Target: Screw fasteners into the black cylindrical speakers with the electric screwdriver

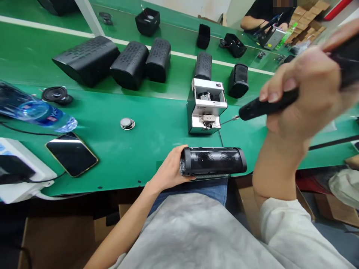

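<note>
My left hand (171,168) is closed around the left end of a black speaker (215,160) with a perforated front, lying lengthwise at the table's front edge. Raised at the right, my right hand (308,93) grips a black electric screwdriver (269,106). The driver's thin bit points left, its tip close to the front of a silver and black screw feeder (207,106); whether it touches a screw there is too small to tell. Part of the driver's body runs out of view at the right edge.
Black speaker housings (86,61) stand in a row behind the feeder. A loose speaker driver (57,95), a water bottle (36,110), a phone (72,154), a white power strip (25,172) and a small round part (127,123) lie left. A co-worker (266,16) sits across.
</note>
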